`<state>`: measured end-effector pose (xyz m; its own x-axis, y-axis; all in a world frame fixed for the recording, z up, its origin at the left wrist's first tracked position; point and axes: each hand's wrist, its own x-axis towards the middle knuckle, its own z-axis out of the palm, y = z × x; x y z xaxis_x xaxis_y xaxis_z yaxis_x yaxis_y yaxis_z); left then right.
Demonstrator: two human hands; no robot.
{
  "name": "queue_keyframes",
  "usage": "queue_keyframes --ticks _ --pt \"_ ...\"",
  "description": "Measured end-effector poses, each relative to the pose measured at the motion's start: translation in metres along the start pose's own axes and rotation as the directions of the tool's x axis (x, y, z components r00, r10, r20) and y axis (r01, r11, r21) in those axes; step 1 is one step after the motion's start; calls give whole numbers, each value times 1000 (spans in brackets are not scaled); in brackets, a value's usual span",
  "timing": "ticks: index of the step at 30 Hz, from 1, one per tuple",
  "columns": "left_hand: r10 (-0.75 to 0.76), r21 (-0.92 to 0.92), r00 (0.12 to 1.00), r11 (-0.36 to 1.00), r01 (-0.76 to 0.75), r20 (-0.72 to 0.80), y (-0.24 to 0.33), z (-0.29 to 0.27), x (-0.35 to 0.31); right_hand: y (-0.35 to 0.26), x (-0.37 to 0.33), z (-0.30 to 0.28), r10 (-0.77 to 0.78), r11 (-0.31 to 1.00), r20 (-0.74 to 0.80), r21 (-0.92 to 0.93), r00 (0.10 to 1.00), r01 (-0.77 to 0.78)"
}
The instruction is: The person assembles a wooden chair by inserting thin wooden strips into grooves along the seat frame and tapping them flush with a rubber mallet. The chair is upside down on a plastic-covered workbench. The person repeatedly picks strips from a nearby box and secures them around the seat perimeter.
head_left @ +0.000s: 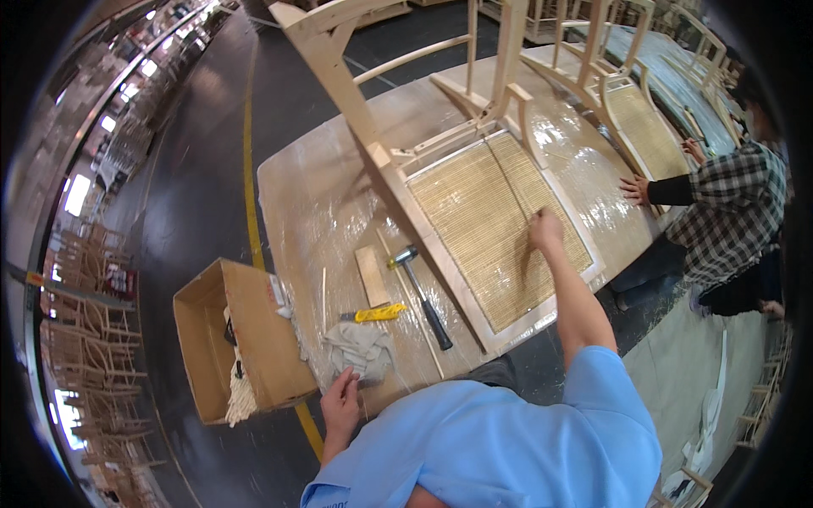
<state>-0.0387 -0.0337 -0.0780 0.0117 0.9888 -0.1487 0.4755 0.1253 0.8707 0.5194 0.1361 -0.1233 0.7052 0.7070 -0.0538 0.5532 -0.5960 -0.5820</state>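
A light wooden chair frame [398, 186] lies across the wrapped worktable, its woven seat panel [474, 220] facing up. My right hand [548, 230] is closed just over the right part of the weave. A thin dark line runs across the panel toward that hand; whether the fingers hold it is unclear. At the table's near edge my left hand [340, 405] has loosely bent fingers and seems to hold nothing. Right beside its fingertips lies a crumpled grey cloth [360, 349]. A hammer [426, 300] with a dark handle and a yellow utility knife [378, 313] rest left of the seat.
The worktable [309, 199] is covered in shiny film and bears a flat wood piece [372, 275] and thin strips. An open cardboard box [262, 339] stands off its left edge. To the right, a co-worker in a checked shirt [737, 207] touches the table near another chair [631, 110].
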Motion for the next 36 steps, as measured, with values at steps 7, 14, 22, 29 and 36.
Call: queue_keyframes --ticks 7,14,22,29,36 --pt "354 183 933 915 -359 64 93 21 -4 24 -152 -30 -395 846 204 460 896 268" --pt "546 614 725 418 -670 420 143 22 61 -14 -250 -68 -494 865 573 398 654 305" --pt "370 527 808 619 -582 458 113 -2 70 -24 -252 -74 -640 767 483 358 598 532" --pt "147 629 944 714 -308 295 92 7 6 -27 -245 -45 -654 756 389 348 648 554" --pt "-17 554 912 799 -234 409 72 -6 -13 -97 -260 8 -750 588 650 572 121 572"
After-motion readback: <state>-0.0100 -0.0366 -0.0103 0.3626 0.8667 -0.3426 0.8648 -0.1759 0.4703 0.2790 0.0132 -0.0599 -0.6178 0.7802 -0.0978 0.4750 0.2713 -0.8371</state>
